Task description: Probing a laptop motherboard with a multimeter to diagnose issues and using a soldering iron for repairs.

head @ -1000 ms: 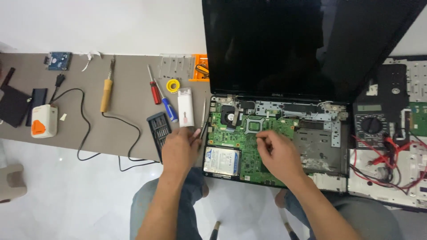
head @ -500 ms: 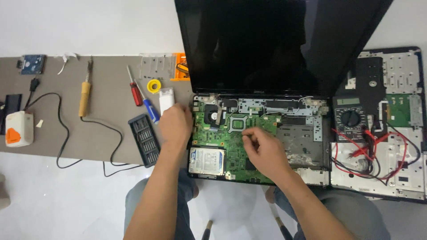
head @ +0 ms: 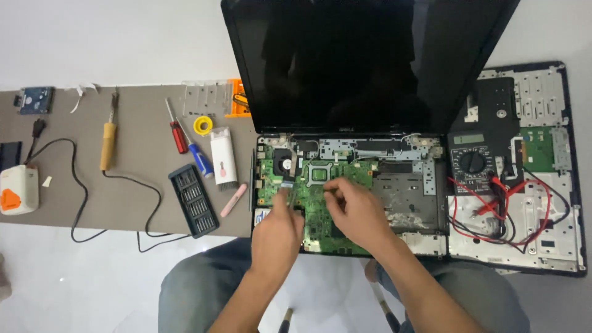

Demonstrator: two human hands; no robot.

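On the bench (head: 123, 203), going from the far left: a white box with an orange patch (head: 18, 191), then a soldering iron (head: 108, 143) with its black cord looping toward the near edge. Next come a red screwdriver (head: 177, 132) and a blue one (head: 198, 157), a yellow tape roll (head: 203, 126), a black bit case (head: 194, 200), a white brush tool (head: 222, 157) and a small pink stick (head: 234, 200).

The opened laptop (head: 370, 61) stands with its dark screen upright and its green board (head: 320, 206) bare. The left hand (head: 275, 234) rests on the board's near-left part, fingers closed on a thin tool (head: 288, 196) that looks like tweezers, though the view is too small to be sure; its tip is on the board just left of the square chip frame (head: 319, 173). The right hand (head: 357, 209) lies just beside it, fingers pinched together near the frame's lower edge; what they hold I cannot tell.

Farther right, a multimeter (head: 473, 163) with red and black leads lies on the removed cover (head: 542, 203).
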